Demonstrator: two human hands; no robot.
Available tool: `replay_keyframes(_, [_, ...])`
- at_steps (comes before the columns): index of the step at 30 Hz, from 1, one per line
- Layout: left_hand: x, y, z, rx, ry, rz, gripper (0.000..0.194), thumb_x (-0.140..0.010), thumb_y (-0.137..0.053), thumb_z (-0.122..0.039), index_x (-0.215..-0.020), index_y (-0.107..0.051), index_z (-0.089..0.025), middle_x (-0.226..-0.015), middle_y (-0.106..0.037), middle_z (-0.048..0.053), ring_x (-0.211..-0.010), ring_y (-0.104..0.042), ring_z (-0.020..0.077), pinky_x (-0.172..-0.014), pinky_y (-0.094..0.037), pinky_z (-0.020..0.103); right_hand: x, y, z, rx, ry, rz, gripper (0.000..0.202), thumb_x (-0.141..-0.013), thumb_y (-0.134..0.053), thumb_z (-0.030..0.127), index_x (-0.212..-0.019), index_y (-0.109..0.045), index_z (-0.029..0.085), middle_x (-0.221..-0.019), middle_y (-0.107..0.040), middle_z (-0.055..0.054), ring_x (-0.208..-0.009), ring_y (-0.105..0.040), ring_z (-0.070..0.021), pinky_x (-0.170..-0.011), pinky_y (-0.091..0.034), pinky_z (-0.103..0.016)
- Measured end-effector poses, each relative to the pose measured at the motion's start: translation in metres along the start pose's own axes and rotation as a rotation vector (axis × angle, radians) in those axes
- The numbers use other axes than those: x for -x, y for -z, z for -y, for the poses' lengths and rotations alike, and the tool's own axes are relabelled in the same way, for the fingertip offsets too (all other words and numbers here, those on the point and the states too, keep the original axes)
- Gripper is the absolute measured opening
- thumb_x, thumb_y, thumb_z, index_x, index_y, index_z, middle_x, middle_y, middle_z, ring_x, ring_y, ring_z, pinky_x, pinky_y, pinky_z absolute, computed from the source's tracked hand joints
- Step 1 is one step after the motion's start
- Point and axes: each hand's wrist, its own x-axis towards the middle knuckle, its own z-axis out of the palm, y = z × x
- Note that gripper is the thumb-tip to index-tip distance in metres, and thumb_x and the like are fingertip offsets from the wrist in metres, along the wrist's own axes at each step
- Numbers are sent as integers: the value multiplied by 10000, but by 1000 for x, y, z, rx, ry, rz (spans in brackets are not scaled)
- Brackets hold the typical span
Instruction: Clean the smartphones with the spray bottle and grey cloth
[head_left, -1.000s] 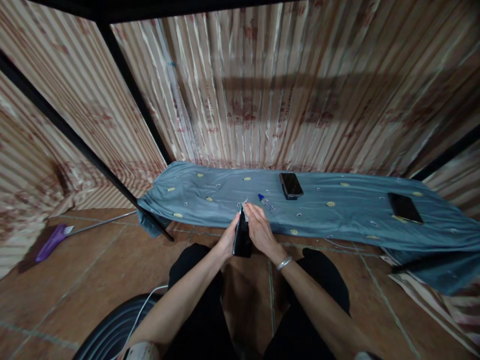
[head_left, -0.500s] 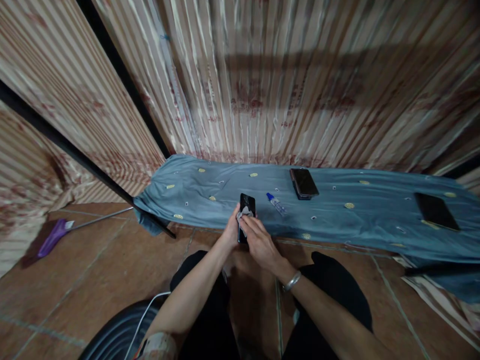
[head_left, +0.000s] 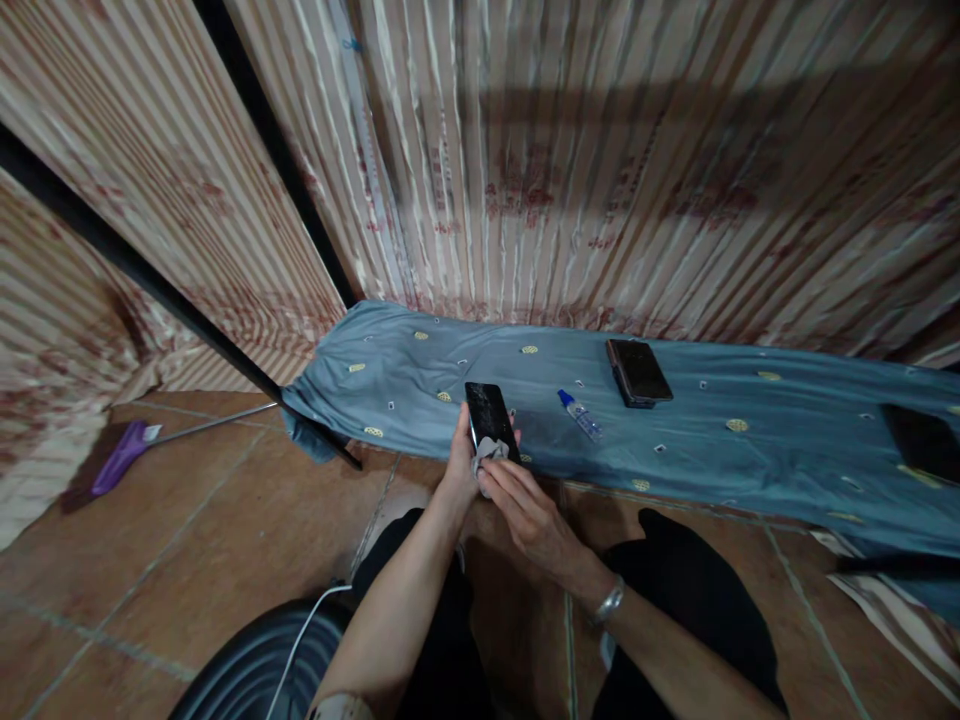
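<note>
A dark smartphone [head_left: 488, 410] with streaks or cracks across its screen is held upright-tilted in my left hand [head_left: 460, 465], whose fingers wrap round its edges. My right hand [head_left: 534, 515] presses a crumpled grey cloth [head_left: 490, 452] against the lower part of the screen; the phone's bottom end is hidden behind that hand. Just right of the phone, a small clear bottle with a blue cap [head_left: 580, 415] lies on the blue patterned cloth [head_left: 480, 350] covering a low bench. Neither hand touches the bottle.
Stacked dark devices [head_left: 640, 372] lie farther right on the bench, and a flat black device [head_left: 922, 441] near its right end. Black poles [head_left: 172, 300] slant down at the left. A purple broom head [head_left: 120, 458] and a black round ribbed object [head_left: 255, 660] with a white cable are on the tiled floor.
My right hand has slid the grey cloth down the phone, uncovering its upper screen. The phone is tilted more to the left, and the view has shifted slightly.
</note>
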Motion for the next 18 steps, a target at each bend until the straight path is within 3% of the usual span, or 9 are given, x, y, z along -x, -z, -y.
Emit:
replay_keyframes(7, [1, 6, -5, 38, -89, 84, 615, -906, -321, -593, -1062, -654, -100, -820, -706, 95, -758, -670, 197, -845, -511, 354, -3, 5, -14, 6, -52, -45, 589, -910, -302, 27, -1482, -271, 162, -1356, -535, -146, -1301, -450, -251, -1041, -479, -461])
replay_keyframes(12, [6, 8, -4, -42, -22, 135, 672, -917, -266, -598, -1025, -673, -74, -829, -720, 102, -734, -674, 194, -795, -513, 313, 2, 6, -25, 47, -96, -76, 616, -893, -315, -6, -1480, -281, 176, -1316, -563, -148, -1265, -479, -243, -1020, -493, -444])
replay_keyframes(18, [13, 10, 12, -106, 121, 67, 624, -914, -345, -568, -1041, -686, -61, -757, -726, 95, -742, -684, 204, -870, -487, 321, 5, 5, -39, 126, -141, -111, 608, -898, -324, 4, -1479, -285, 179, -1306, -563, -160, -1246, -485, -255, -991, -501, -469])
